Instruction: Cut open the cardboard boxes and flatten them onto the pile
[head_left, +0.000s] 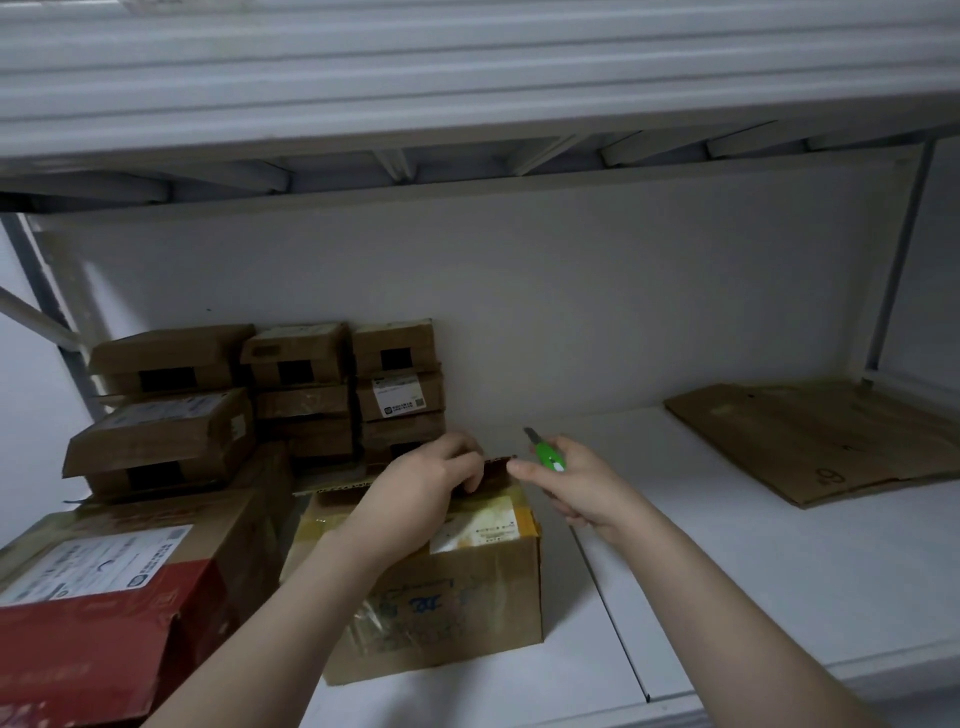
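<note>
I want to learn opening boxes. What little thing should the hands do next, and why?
Probably the left hand should pull the flap up. It grips the raised flap edge of the taped box, and the right hand holds the green knife with its blade pointing away from the box. The flat cardboard pile waits at right.

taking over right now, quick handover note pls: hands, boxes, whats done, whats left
Left hand grips the raised top flap of the taped cardboard box at mid-shelf. Right hand holds the green utility knife, blade out, just right of that flap.
Done: a flattened cardboard pile lies at the right of the white shelf; this box looks partly opened.
Left: finish cutting it and flatten it onto the pile, then the small sealed boxes stacked behind and the red-sided box on the left.
</note>
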